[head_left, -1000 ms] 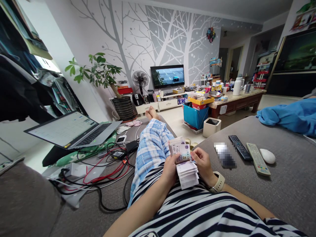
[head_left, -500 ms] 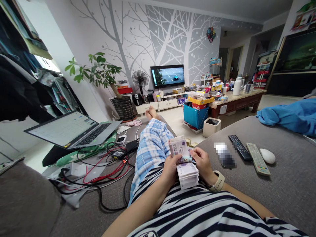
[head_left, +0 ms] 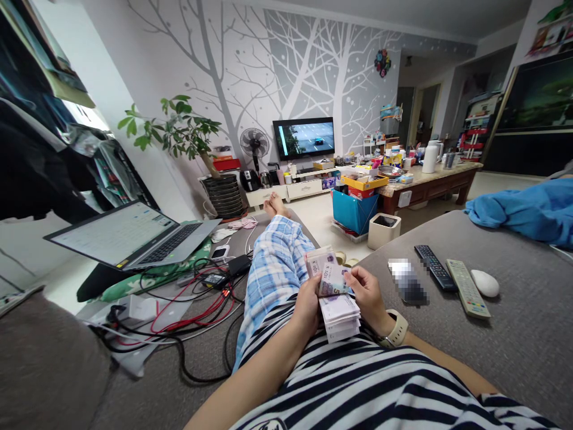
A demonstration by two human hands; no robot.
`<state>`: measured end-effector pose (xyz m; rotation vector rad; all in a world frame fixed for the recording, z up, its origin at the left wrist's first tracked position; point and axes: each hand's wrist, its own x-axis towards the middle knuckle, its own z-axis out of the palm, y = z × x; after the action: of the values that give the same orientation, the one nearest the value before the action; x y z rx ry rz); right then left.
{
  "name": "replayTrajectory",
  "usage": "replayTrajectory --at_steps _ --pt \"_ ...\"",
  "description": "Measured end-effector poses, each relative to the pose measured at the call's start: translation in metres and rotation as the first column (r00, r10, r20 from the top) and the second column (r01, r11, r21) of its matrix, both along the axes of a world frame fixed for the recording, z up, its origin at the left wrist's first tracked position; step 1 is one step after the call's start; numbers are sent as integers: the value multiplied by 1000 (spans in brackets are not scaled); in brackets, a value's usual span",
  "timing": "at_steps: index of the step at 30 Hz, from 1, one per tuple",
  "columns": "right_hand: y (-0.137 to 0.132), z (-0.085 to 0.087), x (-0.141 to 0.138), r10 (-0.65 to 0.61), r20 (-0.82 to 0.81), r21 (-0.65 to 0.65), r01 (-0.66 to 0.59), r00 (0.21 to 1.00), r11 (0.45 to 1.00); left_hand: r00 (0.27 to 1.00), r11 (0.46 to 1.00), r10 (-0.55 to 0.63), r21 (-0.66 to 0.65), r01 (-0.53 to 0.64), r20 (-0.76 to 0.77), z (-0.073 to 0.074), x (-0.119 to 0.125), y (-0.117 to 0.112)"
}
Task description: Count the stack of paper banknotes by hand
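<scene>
Head view.
Banknotes (head_left: pixel 331 275): one bundle, between the two hands and over the lap; total not countable. The upper notes tilt away from the body; paler notes fan in steps below, toward the striped shirt (head_left: pixel 358 382).
Hands: two. Left hand (head_left: pixel 308 301): curled around the bundle's left side, thumb pressed on its face. Right hand (head_left: pixel 367 295): fingers folded in, thumb and forefinger pinching the right edge of an upper note.
Watch (head_left: pixel 396 329): one, beige strap, on the right wrist.
Right of the right hand, on the grey sofa (head_left: pixel 519 352): one pixelated item (head_left: pixel 408 282), nearest; one black remote (head_left: pixel 436 267); one beige remote (head_left: pixel 468 288); one white rounded object (head_left: pixel 484 283), farthest of the four.
Left of the left hand: one laptop (head_left: pixel 168 245), screen raised; red cables (head_left: pixel 179 325) and black ones, tangled, number unclear.
Beyond the hands: one television (head_left: pixel 304 137); one fan (head_left: pixel 255 143); one potted plant (head_left: pixel 219 194); one blue box (head_left: pixel 353 212); one cluttered counter (head_left: pixel 430 190).
</scene>
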<state>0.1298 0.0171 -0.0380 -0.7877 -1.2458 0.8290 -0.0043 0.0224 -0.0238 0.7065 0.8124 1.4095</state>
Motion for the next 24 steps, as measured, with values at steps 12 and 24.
replayTrajectory --at_steps 12,24 --pt "-2 -3 1 52 9 16 -52 999 999 998 1000 -13 5 13 -63 8 1 -8" --pt "-6 -1 1 75 20 34 -75 997 997 993 1000 -26 9 27 -112 10 0 -10"
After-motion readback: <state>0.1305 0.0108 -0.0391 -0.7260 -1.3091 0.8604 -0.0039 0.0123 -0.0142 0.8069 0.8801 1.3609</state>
